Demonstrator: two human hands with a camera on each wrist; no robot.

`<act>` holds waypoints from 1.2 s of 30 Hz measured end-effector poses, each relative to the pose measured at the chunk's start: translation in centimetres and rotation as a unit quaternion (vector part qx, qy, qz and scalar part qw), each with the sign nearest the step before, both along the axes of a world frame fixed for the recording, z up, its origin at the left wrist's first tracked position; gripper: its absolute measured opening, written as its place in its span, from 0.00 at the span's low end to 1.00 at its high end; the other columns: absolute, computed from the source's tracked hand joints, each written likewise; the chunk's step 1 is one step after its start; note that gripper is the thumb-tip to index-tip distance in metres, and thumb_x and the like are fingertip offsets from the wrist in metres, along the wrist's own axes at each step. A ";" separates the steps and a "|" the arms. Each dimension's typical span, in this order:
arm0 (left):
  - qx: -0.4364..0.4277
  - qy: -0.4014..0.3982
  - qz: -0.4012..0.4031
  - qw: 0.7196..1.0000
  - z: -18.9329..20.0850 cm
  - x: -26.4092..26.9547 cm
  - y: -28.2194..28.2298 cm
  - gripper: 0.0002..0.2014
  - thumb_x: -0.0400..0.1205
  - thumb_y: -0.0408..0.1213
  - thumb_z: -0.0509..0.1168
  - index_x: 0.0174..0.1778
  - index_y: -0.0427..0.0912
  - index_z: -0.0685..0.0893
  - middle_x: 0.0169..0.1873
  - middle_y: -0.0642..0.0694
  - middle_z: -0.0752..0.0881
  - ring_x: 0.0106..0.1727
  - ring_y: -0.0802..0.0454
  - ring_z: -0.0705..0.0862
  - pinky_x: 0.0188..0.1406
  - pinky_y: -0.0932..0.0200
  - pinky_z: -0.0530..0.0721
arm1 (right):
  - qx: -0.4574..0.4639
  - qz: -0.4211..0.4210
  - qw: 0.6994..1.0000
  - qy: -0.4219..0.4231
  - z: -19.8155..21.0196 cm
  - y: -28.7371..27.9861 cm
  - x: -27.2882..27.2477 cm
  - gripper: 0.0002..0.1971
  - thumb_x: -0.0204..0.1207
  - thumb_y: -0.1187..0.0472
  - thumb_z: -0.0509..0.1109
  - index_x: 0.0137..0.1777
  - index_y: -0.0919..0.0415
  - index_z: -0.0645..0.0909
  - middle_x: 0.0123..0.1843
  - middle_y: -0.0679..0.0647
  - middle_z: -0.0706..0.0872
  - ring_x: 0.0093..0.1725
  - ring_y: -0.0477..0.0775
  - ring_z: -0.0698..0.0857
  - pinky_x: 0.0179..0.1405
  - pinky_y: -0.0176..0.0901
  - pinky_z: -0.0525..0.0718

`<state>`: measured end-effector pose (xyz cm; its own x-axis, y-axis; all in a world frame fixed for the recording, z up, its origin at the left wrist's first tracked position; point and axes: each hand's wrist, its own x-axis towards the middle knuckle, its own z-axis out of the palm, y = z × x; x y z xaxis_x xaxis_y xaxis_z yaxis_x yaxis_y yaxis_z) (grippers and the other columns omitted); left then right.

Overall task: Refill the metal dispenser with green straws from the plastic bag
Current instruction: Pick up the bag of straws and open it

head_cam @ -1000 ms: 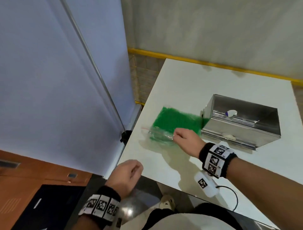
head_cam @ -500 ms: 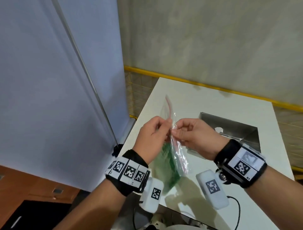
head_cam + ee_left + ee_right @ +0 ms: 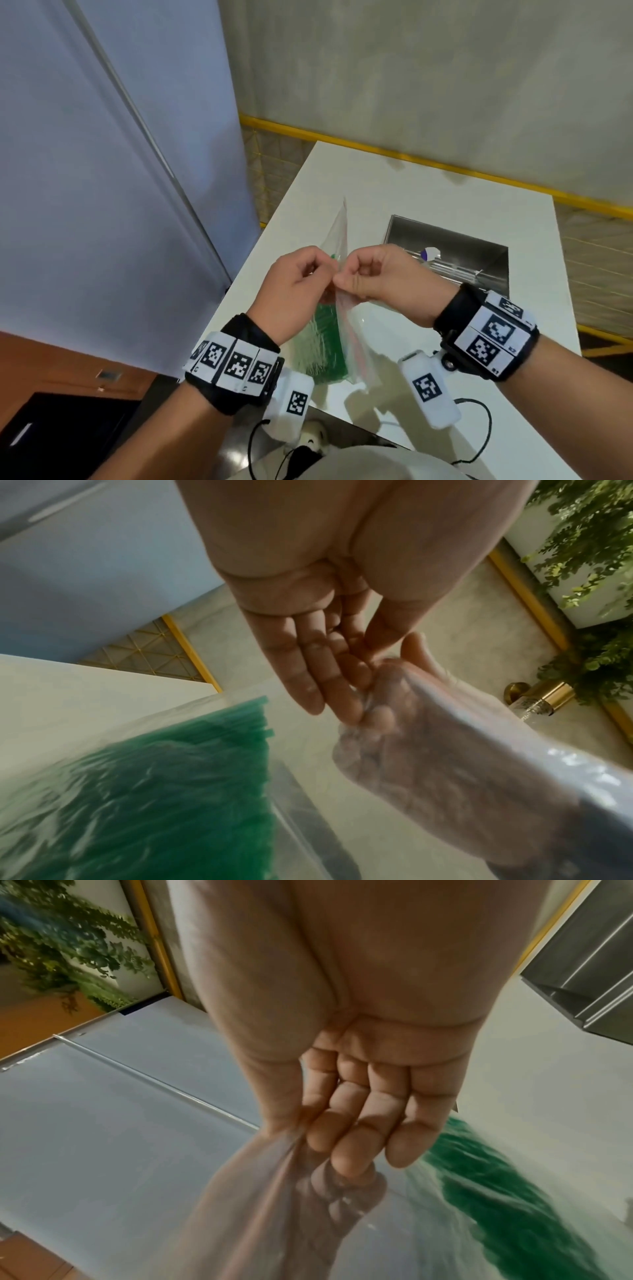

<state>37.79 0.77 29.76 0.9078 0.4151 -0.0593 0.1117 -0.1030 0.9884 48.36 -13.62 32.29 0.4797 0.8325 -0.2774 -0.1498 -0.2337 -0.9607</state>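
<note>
A clear plastic bag (image 3: 337, 240) hangs above the white table (image 3: 428, 192), its top edge pinched between my two hands. My left hand (image 3: 298, 287) holds one side of the bag mouth and my right hand (image 3: 380, 277) the other, knuckles almost touching. Green straws (image 3: 325, 339) fill the bag's lower half; they also show in the left wrist view as green straws (image 3: 154, 791) and in the right wrist view as green straws (image 3: 507, 1191). The metal dispenser (image 3: 455, 253) stands open-topped behind my right hand.
A pale blue panel (image 3: 102, 171) with a metal rail rises along the table's left side. A grey wall with a yellow strip (image 3: 445, 168) runs behind the table. Cables (image 3: 479, 431) dangle from my wrist devices near the table's front edge.
The bag has gone from lying on the table to hanging lifted between both hands. My left hand came up from below the table edge to pinch it.
</note>
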 end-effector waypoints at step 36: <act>0.103 -0.043 -0.097 0.989 -0.4 -3.4 0.8 0.18 0.86 0.43 0.60 0.31 0.39 0.79 0.27 0.39 0.84 0.33 0.38 0.82 0.42 0.38 0.85 | -0.015 -0.067 0.996 -0.064 0.7 1.0 -3.5 0.09 0.79 0.74 0.61 0.38 0.77 0.76 0.29 0.63 0.79 0.31 0.58 0.81 0.42 0.52 0.83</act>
<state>34.42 1.53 29.40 0.9695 0.2282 0.0893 -0.0133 -0.3151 0.9490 44.90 -12.59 33.00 0.6183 0.7514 -0.2305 -0.0576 -0.2491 -0.9668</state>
